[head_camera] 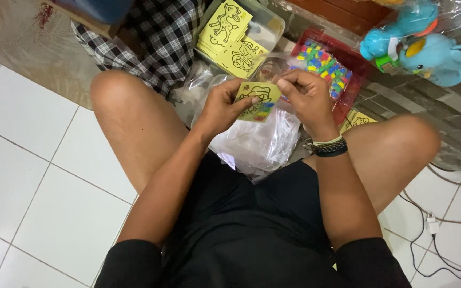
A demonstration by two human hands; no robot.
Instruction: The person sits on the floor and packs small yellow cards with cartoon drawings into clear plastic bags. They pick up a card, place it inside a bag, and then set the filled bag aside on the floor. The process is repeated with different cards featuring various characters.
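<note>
Head view, card: I saw a small yellow card (pixel 257 100) with a black outline drawing held above the clear plastic bags (pixel 257 141), face up, likely for inspection.
Left hand (pixel 224 106): pinched shut on the card's left edge, thumb on top.
Right hand (pixel 305 96): fingertips together at the card's top right corner.
Behind the card: a tub of yellow cards (pixel 230 34); beside it, a red tray of coloured packets (pixel 324 66).

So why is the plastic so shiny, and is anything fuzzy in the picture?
In the head view, indoor light glares white off the clear plastic bags in the lap and off the wrapping on the blue toy. The yellow card between both hands is fairly sharp, though the right hand looks a little soft. The floor tiles are evenly lit.
</note>
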